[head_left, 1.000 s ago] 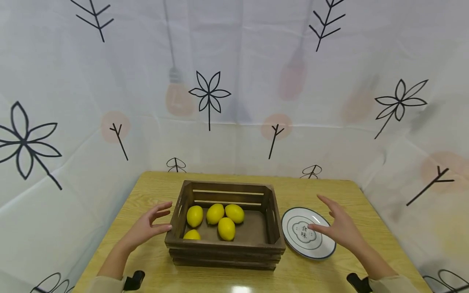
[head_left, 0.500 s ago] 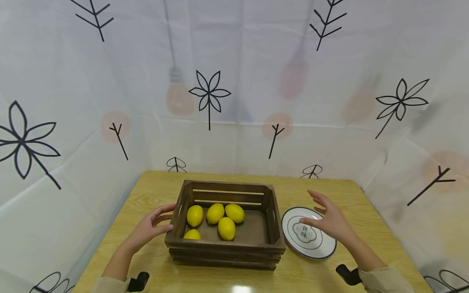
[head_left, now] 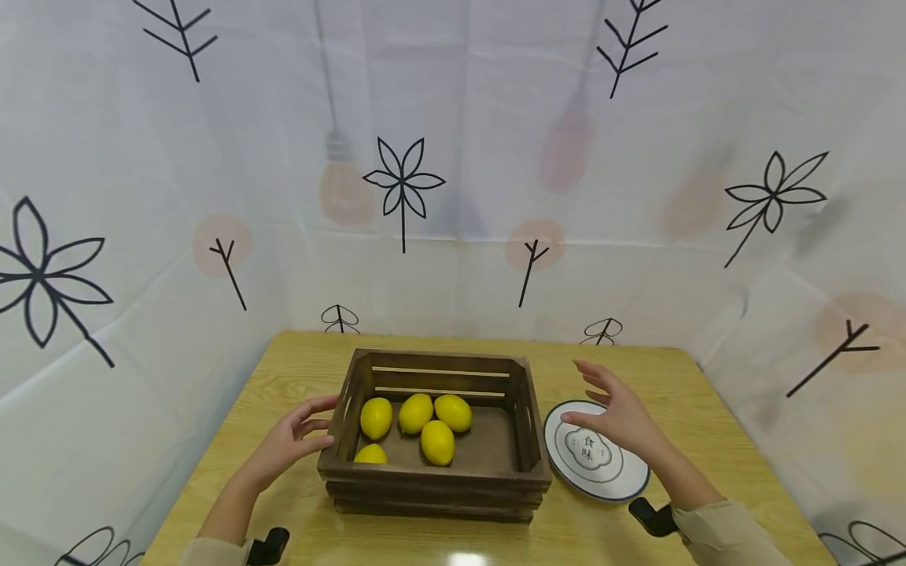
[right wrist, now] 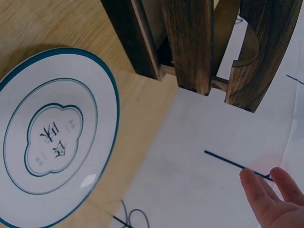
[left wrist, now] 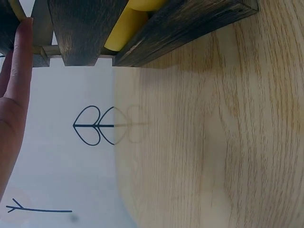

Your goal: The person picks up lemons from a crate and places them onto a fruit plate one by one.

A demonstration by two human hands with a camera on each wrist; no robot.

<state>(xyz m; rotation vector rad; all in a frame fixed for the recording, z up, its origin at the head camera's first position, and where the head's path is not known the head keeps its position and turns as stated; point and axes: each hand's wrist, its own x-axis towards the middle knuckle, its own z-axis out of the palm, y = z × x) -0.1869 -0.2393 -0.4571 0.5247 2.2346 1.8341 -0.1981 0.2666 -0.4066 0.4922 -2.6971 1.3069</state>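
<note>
A dark brown slatted wooden crate (head_left: 435,487) stands in the middle of the table in the head view. Several yellow lemons (head_left: 437,442) lie in its left half. My left hand (head_left: 286,442) is at the crate's left end, fingertips right at the side slats, fingers loosely extended. In the left wrist view one finger (left wrist: 21,61) lies along a slat. My right hand (head_left: 623,413) hovers over the white plate (head_left: 602,475) with fingers spread, apart from the crate's right end. The right wrist view shows its fingers (right wrist: 256,190) holding nothing.
The plate has a dark blue-green rim and printed characters, and sits just right of the crate. Light wood grain covers the table (head_left: 297,362). A white patterned cloth (head_left: 453,283) hangs behind and at both sides.
My right hand has moved left over the plate towards the crate. My left hand has come slightly closer to the crate's left side. The crate, lemons and plate have stayed put.
</note>
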